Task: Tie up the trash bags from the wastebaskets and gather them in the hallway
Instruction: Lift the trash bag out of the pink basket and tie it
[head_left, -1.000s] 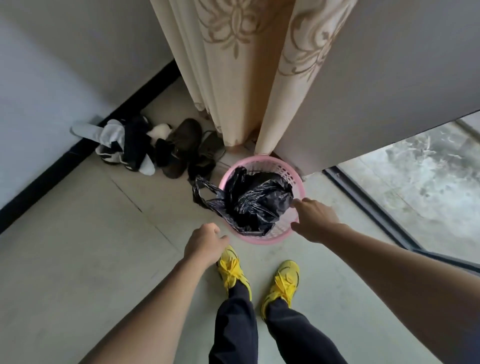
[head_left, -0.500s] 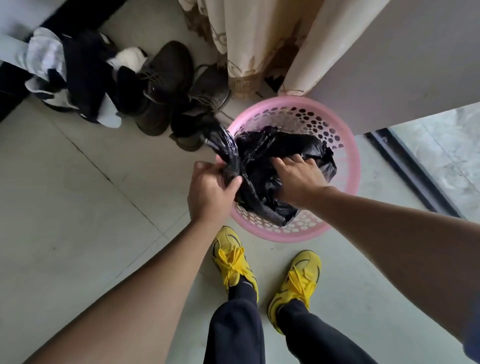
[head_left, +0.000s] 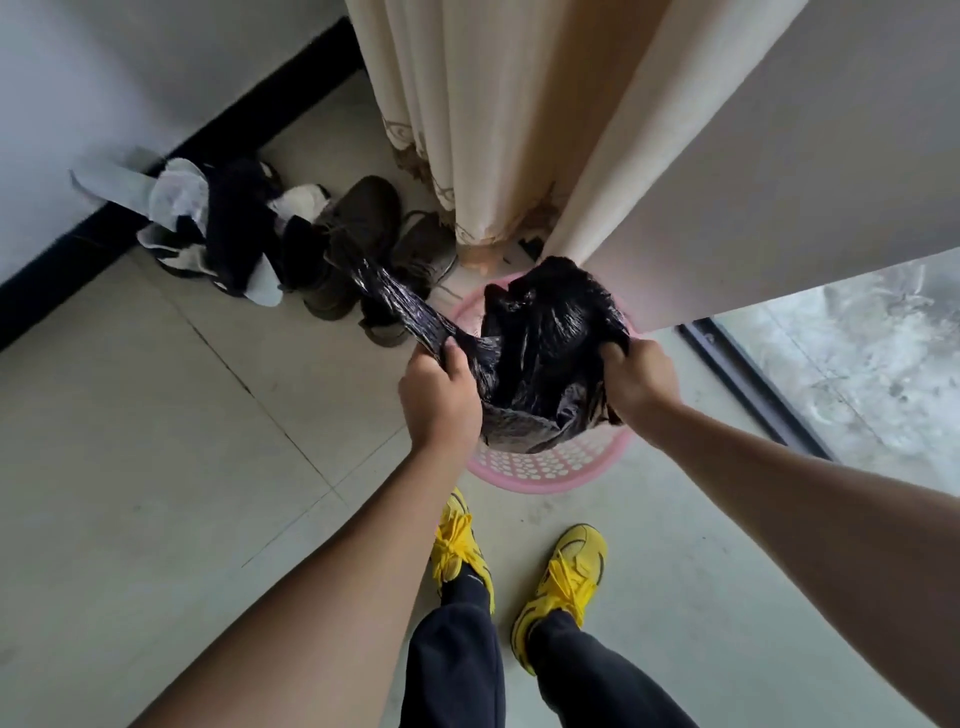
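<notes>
The pink perforated wastebasket (head_left: 550, 467) stands on the tiled floor (head_left: 156, 441), and the black trash bag (head_left: 540, 353) sits bunched over its opening, hiding most of the rim. Whether the bag's bottom is inside the wastebasket or lifted clear of it cannot be told.

The left hand (head_left: 439, 395) is at the wastebasket's left edge. Its fingers are curled tight round a twisted strip of the bag, and that strip stretches away from the wastebasket to the upper left. The right hand (head_left: 636, 382) is at the wastebasket's right edge, its fingers closed round a gathered fold of the bag's rim. The bag's mouth is pulled wide between the two hands.

On the near side of the wastebasket are the person's yellow sneakers (head_left: 566, 577). A pair of brown shoes (head_left: 363, 228) lies just beyond the wastebasket to the left, and a heap of dark and white cloth (head_left: 218, 234) lies farther left of it. A cream curtain (head_left: 493, 130) hangs directly behind the wastebasket.
</notes>
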